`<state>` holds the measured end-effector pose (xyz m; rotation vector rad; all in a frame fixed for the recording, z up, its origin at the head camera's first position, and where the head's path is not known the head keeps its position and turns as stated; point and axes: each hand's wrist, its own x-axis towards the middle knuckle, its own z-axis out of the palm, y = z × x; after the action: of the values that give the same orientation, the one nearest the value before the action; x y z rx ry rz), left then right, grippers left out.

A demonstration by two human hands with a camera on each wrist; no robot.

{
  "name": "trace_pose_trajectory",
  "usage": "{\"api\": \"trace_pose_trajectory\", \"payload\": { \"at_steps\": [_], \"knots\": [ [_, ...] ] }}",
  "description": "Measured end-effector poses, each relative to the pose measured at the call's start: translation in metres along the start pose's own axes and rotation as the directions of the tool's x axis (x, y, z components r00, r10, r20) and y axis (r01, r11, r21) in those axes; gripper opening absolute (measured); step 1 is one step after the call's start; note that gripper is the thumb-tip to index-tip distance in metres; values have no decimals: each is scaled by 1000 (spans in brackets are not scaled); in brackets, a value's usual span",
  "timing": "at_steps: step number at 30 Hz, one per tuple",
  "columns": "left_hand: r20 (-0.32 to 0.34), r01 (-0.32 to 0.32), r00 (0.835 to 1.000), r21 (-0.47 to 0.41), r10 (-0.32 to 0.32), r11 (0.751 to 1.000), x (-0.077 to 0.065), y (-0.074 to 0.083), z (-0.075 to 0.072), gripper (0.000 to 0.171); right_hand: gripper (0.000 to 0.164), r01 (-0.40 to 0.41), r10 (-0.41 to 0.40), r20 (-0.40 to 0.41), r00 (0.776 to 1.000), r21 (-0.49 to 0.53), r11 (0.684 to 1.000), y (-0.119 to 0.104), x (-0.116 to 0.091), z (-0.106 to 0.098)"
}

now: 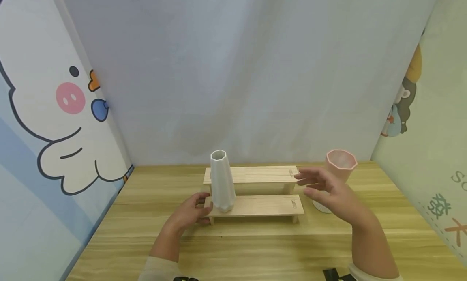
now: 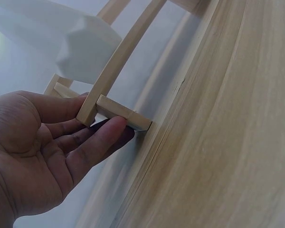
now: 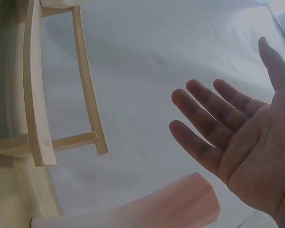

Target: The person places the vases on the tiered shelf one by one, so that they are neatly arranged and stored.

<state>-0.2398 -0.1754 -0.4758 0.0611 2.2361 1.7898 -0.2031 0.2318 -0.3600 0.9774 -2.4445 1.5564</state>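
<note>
A two-tier wooden stand [image 1: 260, 206] has a lower front step and a higher back step. On the left part of the lower step, a white faceted vase [image 1: 222, 183] stands upright. My left hand [image 1: 191, 211] grips the left end of the lower step; in the left wrist view its fingers [image 2: 102, 140] bend against the board's end and side support. My right hand [image 1: 333, 191] is raised in the air past the stand's right end, fingers apart and holding nothing. Partly hidden behind it, a pink vase [image 1: 341, 167] with a pale lower part stands on the table.
The wood-grain table [image 1: 255, 252] ends at a grey-white curtain [image 1: 255, 78] at the back. A cartoon-printed panel [image 1: 43, 151] borders the left, and a pale green printed panel [image 1: 438, 159] the right.
</note>
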Motion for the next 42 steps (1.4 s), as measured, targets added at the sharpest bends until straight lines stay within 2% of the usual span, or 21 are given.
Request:
{"api": "trace_pose_trajectory", "payload": {
  "at_steps": [3,11,17,20,27,35,42],
  "knots": [
    [-1,-1,1000,5,1,1000,-1,0,0,58,40,25,-25,-21,999,14,1000,0,-4,-8],
    [-2,-6,1000,-2,6,1000,0,-2,1,59,40,21,-22,-99,995,-5,1000,7,-18,-32],
    [-6,-5,1000,0,5,1000,-1,-1,1,58,41,112,-92,-153,984,133,985,13,-30,-53],
    [-6,-6,1000,0,6,1000,-1,-1,1,58,39,138,-103,-205,973,166,976,16,-37,-62],
    [-5,-4,1000,5,4,1000,-2,0,1,58,37,91,-30,-314,949,183,979,30,-55,-80],
    [2,-4,1000,-1,4,1000,-3,0,1,58,37,43,29,-349,937,197,979,49,-67,-90],
    [8,-4,1000,-3,4,1000,-1,0,0,58,40,33,68,-386,920,248,968,79,-70,-89]
  ]
}}
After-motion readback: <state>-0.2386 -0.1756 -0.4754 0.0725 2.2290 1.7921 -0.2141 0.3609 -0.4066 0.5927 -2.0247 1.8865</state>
